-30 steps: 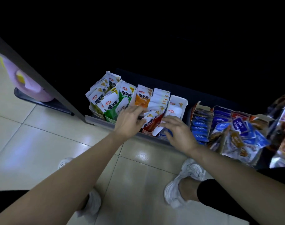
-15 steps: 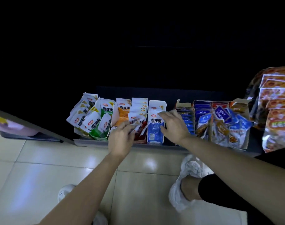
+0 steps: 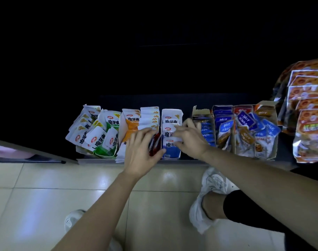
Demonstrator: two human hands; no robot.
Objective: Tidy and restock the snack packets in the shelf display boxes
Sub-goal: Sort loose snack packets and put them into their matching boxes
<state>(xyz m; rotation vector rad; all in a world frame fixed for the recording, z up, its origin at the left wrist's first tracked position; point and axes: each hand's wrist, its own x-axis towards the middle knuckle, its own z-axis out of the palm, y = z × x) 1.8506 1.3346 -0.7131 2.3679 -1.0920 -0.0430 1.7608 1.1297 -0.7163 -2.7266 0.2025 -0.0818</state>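
Tiled floor point(image 3: 45, 196) under a dark bottom shelf point(image 3: 100, 161); display boxes point(image 3: 105, 153) stand in a row along it. Left hand point(image 3: 140, 151) curls fingers and thumb round red packets point(image 3: 153, 146) at its 1 o'clock. Right hand point(image 3: 189, 140), at the left's 3 o'clock, pinches a blue-and-white packet point(image 3: 170, 134) standing in the blue display box point(image 3: 171, 153).

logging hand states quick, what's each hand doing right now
Left hand: fingers and thumb curled round the red packets.
Right hand: pinching a blue-and-white packet.

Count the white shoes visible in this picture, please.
2. One white shoe stands on the tiled floor, right of centre; the other is at lower left, partly hidden behind the left arm.
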